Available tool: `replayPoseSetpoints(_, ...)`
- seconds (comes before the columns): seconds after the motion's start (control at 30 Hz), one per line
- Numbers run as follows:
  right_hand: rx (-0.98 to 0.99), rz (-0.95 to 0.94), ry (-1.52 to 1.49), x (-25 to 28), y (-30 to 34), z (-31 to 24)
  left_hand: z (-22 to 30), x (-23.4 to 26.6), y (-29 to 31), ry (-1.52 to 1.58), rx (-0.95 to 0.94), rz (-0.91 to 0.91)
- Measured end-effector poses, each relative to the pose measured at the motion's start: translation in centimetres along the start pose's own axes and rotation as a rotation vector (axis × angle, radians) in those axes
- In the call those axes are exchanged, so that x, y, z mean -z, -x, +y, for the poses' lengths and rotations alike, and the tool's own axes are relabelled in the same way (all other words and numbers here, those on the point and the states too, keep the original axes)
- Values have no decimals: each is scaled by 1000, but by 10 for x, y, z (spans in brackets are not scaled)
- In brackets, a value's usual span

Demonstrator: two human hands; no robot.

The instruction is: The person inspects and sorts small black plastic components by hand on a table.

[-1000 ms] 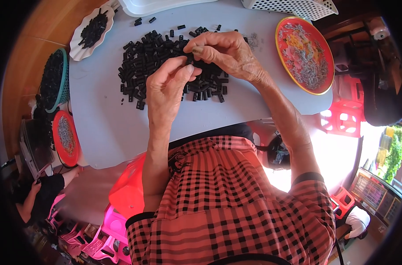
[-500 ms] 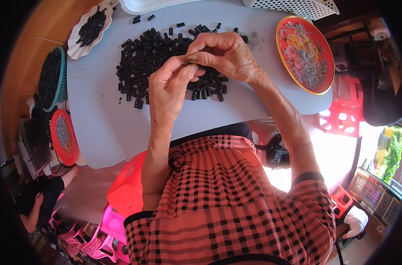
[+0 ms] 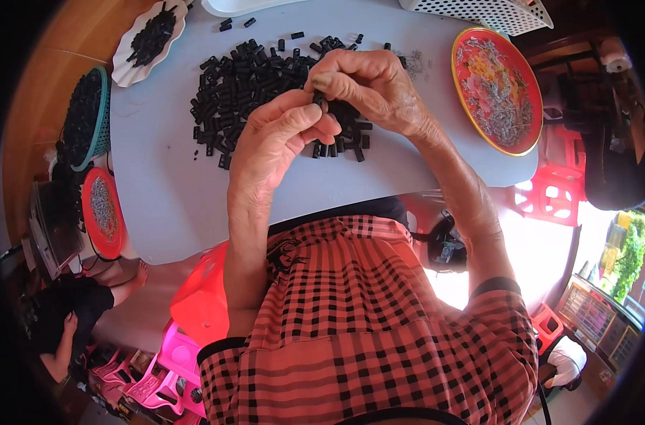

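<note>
Above the table's middle, my left hand [image 3: 280, 134] pinches a small black cylindrical piece [image 3: 318, 100] between thumb and fingertips. My right hand [image 3: 372, 88] meets it from the right, its thumb and index finger closed at the upper end of that piece. Whatever lies between the right fingertips is too small and covered to make out. Under and behind both hands spreads a pile of similar black cylindrical pieces [image 3: 241, 92]. A few thin metal bits [image 3: 414, 65] lie scattered just beyond my right hand.
To the right, a red gold-rimmed tray [image 3: 458, 92] carries small silvery metal parts. A white scalloped dish [image 3: 124, 71] of black strips stands far left. Left of the table [image 3: 160, 212] are a green basket [image 3: 101, 120] and a red plate [image 3: 117, 244]. A white perforated basket [image 3: 478, 15] stands at the back.
Both hands have shifted slightly to the right, and the left has tilted. The black piece between them now shows more clearly. At lower left, another person's leg and foot have moved.
</note>
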State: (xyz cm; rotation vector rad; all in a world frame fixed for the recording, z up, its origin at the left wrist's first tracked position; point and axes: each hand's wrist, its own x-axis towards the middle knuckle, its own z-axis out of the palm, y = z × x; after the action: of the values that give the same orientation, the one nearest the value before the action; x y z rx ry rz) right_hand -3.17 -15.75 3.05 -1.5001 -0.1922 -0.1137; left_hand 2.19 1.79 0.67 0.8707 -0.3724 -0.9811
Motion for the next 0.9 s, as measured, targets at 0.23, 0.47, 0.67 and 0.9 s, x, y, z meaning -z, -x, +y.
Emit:
replayPoseSetpoints(0.23,70,52,593,5,-4,5,0,-19,6,-570,-205,281)
replayPoseSetpoints(0.47,183,-33,528,1,-3,17,-2,-21,6,-512,-201,208)
replayPoseSetpoints(0.67,362,-57,668,3,-2,12,-2,-11,7,-227,-4,109)
replayPoseSetpoints(0.9,468,-81,738,3,0,8,-6,1,2,17,64,-109)
